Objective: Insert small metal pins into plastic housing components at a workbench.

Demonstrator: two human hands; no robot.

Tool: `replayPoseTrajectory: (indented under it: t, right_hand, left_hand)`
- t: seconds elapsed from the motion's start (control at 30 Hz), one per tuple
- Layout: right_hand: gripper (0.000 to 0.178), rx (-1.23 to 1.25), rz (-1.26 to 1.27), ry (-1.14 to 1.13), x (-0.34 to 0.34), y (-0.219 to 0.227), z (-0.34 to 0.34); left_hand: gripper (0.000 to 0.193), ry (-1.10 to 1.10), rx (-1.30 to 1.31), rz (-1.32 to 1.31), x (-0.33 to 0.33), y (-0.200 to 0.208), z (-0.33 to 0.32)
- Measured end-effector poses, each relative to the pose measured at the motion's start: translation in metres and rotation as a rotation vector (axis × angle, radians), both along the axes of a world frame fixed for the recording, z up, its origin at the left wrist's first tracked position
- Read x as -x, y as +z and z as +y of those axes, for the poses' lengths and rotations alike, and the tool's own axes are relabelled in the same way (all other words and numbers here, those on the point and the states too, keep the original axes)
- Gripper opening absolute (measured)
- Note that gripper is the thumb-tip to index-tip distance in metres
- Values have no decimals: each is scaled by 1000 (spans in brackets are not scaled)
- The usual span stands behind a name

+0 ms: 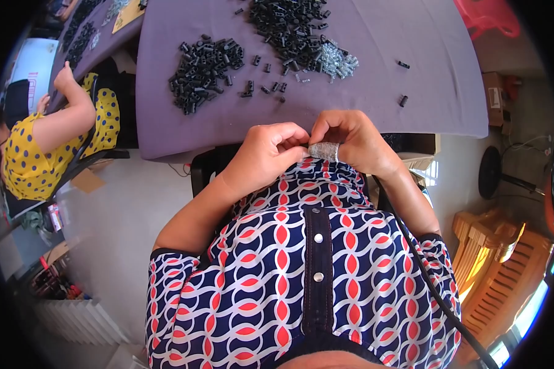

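My left hand (269,150) and my right hand (361,144) meet at the near edge of the table, just above my lap. The fingers of both are closed in a pinch, tip to tip. Whatever sits between them is too small or hidden to make out. A grey wrap (325,151) covers the thumb of the right hand. Beyond the hands lie a pile of small black tubular parts (206,72) and a bigger heap of similar black parts (284,31). Small silvery coil springs (338,61) form a cluster against the bigger heap.
A purple-grey cloth (363,101) covers the table. Several loose black pieces (266,67) are scattered between the piles, and a single black piece (403,101) lies further right. An open carton (421,147) stands under the right edge. At left, another person (62,129) sits at a second table.
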State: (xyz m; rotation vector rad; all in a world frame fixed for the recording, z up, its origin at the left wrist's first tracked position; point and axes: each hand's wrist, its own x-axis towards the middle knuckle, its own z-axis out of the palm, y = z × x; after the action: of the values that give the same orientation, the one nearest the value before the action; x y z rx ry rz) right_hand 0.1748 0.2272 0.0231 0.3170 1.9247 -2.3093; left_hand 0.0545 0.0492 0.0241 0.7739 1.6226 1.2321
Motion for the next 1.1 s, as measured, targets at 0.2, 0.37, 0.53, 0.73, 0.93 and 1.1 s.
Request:
replayPoseTrajectory:
  t: [0.2,0.37,0.53,0.73,0.93,1.1]
  right_hand:
    - [34,389,-74,215,4,-13,0]
    - [26,242,59,96,15,-2,-8]
    - [20,-997,376,-135,64,6,19]
    - [23,-1251,480,188,85,-5,12]
    - [13,-1250,487,238,93,-4,16]
    - [13,-1267,353,145,93,-3,15]
  left_hand:
    - [19,-333,-292,330,11,7,-4]
    - [13,24,-197,-301,12,-4,-18]
    - [13,404,-287,-112,31,-24,-13]
    - [13,422,-282,-151,37,-30,-17]
    - [13,397,-255,-115,33,-28,-20]
    - [15,384,-279,-134,31,-29,-21]
